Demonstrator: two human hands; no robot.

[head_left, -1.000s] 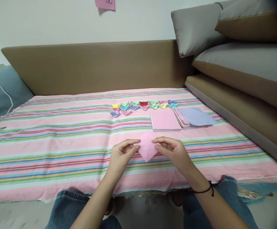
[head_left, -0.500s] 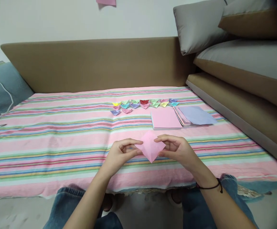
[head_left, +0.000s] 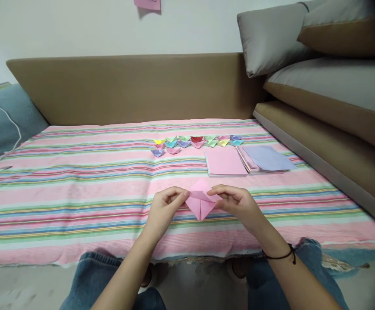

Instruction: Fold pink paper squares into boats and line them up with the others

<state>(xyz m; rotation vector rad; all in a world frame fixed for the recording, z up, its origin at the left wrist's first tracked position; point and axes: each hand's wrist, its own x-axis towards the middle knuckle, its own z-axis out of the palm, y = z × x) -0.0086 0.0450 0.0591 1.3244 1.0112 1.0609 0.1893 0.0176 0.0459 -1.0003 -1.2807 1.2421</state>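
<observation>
A folded piece of pink origami paper is held up over the near part of the striped cloth, its lower point toward me. It is diamond-shaped, with a fold across the middle and a slit running down to the bottom tip. My left hand pinches its left corner between thumb and fingers. On the right corner, my right hand grips with the forefinger lying over the upper fold. Just beyond lie a stack of pink paper sheets and a fanned stack topped by a lavender sheet.
Several small folded paper boats in mixed colours stand in rows behind the stacks. The striped cloth covers the seat. Grey-brown cushions are piled at the right, and a brown backrest runs along the back.
The pink paper's front was smooth with a centre crease; now it shows a cross fold and an open slit. Both hands stay on its corners, and the view has shifted slightly.
</observation>
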